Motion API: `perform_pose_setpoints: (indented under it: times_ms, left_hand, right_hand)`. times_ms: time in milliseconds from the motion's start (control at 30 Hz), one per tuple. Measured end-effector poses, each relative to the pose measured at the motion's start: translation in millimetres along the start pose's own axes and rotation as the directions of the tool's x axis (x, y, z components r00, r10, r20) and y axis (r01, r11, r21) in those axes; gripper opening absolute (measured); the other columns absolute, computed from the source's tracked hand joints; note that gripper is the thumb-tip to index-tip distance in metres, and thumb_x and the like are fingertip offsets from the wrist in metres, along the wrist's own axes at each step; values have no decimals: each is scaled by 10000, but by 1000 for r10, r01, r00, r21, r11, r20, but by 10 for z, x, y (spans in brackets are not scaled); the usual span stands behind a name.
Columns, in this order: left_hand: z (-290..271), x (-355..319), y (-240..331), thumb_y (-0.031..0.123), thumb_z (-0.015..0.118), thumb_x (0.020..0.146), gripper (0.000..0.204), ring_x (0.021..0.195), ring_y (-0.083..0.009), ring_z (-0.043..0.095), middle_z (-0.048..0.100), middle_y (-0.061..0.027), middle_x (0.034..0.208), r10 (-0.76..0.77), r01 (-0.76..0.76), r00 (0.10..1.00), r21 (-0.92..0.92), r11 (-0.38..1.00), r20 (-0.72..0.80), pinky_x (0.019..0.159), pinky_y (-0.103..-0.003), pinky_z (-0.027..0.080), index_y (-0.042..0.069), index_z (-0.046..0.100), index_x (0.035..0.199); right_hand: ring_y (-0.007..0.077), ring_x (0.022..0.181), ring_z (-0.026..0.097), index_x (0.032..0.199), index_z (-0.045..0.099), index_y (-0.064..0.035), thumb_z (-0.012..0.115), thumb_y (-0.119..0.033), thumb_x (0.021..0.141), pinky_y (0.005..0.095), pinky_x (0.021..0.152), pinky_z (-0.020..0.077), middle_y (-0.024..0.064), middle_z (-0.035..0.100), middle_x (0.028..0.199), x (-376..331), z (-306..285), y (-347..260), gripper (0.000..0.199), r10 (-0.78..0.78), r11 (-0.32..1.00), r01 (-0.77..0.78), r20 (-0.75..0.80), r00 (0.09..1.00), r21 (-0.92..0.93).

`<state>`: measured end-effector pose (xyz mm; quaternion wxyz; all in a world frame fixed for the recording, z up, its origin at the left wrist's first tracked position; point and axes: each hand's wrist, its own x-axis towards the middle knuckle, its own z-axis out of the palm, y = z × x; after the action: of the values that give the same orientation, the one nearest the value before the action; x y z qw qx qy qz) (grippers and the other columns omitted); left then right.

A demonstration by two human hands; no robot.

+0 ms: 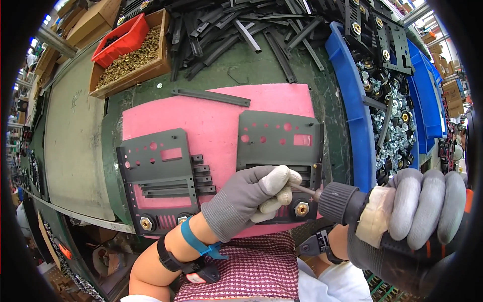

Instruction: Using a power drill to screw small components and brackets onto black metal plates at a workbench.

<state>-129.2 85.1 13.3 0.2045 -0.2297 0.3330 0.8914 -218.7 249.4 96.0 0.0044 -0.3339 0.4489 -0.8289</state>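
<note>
In the head view, the gloved right hand [427, 206] is at the right of the frame, its fingers curled around a black power screwdriver [339, 203] that points left. The gloved left hand [259, 194], just right of the lower centre, has thumb and fingers pinched together at the tip of the screwdriver's bit [305, 191]; whether a small part sits between the fingertips cannot be told. Directly beneath the left hand and the bit, and reaching above them, a dark metal panel [276, 153] lies on a pink mat [211, 121] in the middle of the frame, a brass nut [302, 209] at its lower right corner. A second panel [161, 173] lies left of the left hand, well apart from the right one, with short bars [204, 168] at its right edge. A loose bar [211, 97] rests above both panels. A blue bin [352, 100] of metal parts stands above the right hand; a wooden box [132, 81] is at upper left.
</note>
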Motion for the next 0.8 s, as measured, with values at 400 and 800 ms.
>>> perform_pose_setpoints:
  times_ms: [400, 800]
  left_hand:
    - [-48, -355, -527, 228, 682, 801, 349, 547, -159, 528, 453, -13, 637, 337, -298, 807, 827, -477, 485, 402, -302, 375, 78, 653, 1115]
    - [34, -107, -638, 170, 676, 803, 201, 529, -153, 534, 468, -4, 634, 349, -352, 785, 831, -430, 513, 398, -298, 373, 80, 652, 981]
  right_hand:
    - [153, 639, 398, 884, 383, -83, 583, -392, 865, 282, 609, 378, 38, 403, 721, -4, -304, 93, 369, 111, 966, -131, -99, 989, -222]
    - [156, 655, 458, 927, 440, -55, 509, -435, 902, 274, 633, 391, 59, 461, 732, 1, -460, 91, 386, 302, 871, -342, -165, 939, -353]
